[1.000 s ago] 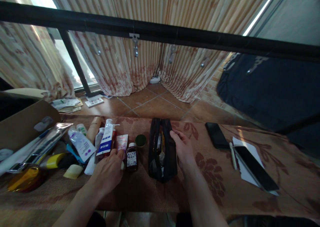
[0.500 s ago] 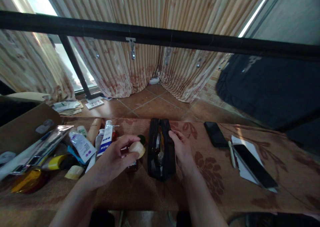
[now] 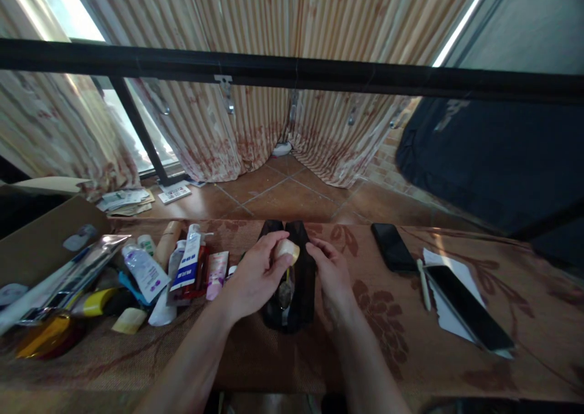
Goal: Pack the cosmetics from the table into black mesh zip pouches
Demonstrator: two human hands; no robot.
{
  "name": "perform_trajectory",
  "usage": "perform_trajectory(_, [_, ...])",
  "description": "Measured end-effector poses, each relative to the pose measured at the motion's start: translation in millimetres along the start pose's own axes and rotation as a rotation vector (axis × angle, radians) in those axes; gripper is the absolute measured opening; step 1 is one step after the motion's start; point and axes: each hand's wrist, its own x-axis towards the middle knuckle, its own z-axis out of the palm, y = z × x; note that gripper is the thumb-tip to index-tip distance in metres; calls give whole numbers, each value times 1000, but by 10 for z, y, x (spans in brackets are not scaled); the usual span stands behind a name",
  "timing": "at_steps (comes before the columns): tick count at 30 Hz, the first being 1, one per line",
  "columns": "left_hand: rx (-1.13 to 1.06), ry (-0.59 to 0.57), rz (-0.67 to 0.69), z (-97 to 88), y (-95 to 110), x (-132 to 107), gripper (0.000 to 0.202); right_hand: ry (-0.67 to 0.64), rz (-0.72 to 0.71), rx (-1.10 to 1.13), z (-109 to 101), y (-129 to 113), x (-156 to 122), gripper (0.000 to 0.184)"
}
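My left hand (image 3: 257,274) is closed around a small cream-coloured rounded block (image 3: 286,251), perhaps a bar of soap. It holds the block over the opening of a black zip pouch (image 3: 303,298). Several small items, one round and shiny, show inside the pouch; the hand hides part of its left side. My right hand (image 3: 332,268) grips the pouch's right edge with thumb and fingers. Just left of my left hand lie a pink and white tube (image 3: 217,274) and a white tube with a blue label (image 3: 187,268).
Several toiletries crowd the left, among them a lilac-white tube (image 3: 146,274) and a cream block (image 3: 129,320). A cardboard box (image 3: 50,225) stands behind them. To the right lie a black phone (image 3: 392,247), a white pen (image 3: 424,285) and a second phone (image 3: 469,307) on paper.
My left hand has moved right with the cream-coloured block, from beside the pouch to over its opening. The pink and white tube has come into view. My right hand stays at the pouch.
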Motion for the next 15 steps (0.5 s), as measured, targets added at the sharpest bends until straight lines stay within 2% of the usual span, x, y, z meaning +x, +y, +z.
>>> perform_trajectory(8, [297,100,-20,-101,-148,-49,35,39,10,7,-107,-8,75,38])
perform_trajectory(15, [354,103,-36,-79,-136,-94,36,32,25,12,-114,-3,74,38])
